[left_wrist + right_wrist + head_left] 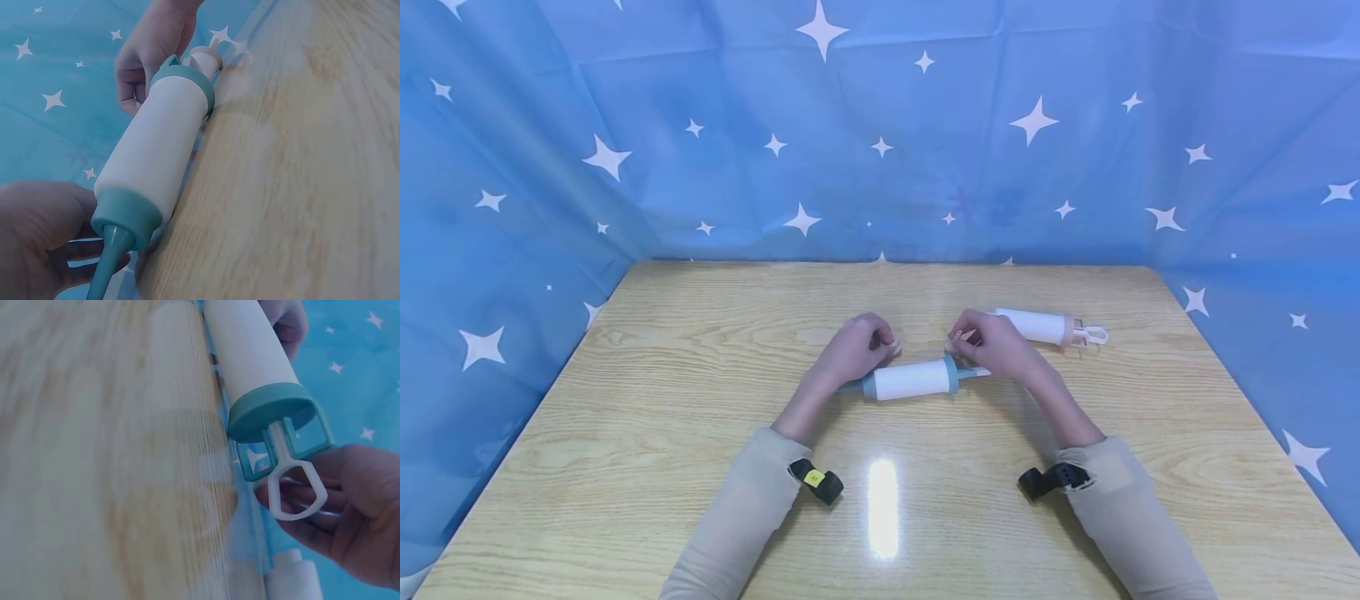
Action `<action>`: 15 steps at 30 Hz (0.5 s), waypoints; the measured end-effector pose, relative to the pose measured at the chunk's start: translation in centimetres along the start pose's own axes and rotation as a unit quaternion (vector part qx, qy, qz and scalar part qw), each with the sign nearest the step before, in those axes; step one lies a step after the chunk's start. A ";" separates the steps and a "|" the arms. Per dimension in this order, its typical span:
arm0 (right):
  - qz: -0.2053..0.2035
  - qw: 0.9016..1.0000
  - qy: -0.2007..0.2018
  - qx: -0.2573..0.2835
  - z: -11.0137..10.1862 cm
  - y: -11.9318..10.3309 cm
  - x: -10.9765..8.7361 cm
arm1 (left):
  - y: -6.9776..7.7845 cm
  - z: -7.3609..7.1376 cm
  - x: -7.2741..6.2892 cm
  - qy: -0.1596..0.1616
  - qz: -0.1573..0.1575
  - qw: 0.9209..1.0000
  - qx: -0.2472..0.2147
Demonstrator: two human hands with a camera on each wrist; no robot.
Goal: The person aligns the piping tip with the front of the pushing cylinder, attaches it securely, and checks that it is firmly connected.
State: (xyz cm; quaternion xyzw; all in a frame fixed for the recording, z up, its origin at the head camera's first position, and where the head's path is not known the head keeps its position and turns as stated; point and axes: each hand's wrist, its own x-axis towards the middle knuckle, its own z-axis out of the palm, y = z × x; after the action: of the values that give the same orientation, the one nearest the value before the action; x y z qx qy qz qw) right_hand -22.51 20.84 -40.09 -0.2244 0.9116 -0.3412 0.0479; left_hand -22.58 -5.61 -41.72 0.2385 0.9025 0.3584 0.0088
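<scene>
Teal-and-white plunger syringe [913, 380], one; left hand [855, 346] and right hand [991, 343] alongside, fingers bent; whether gripping, indeterminable.

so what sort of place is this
Probably an indoor tabletop filming set-up rather than a lived-in room: a starry blue curtain backs the wood-grain table, and a small black device is strapped at each wrist.

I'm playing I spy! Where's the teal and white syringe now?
In the head view, the teal and white syringe lies on the wooden table between the left hand and right hand, below and left of the pink and white syringe.
</scene>
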 end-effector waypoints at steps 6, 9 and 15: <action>-0.015 1.000 0.012 0.011 -0.1 -0.5 -0.1 | -0.1 -0.2 0.0 0.026 0.007 0.999 -0.039; -0.026 0.999 0.026 0.014 -0.2 -0.8 -0.2 | -0.1 -0.3 -0.1 0.040 0.007 0.998 -0.055; -0.048 0.998 0.047 0.009 -0.3 -1.3 -0.2 | 0.2 -0.6 -0.1 0.057 0.008 0.996 -0.071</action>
State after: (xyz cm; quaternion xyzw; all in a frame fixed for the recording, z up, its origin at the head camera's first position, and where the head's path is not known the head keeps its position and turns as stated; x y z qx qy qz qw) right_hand -21.95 20.24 -39.03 -0.2514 0.8979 -0.3612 -0.0099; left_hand -22.50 -5.93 -41.17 0.2238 0.8720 0.4345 -0.0282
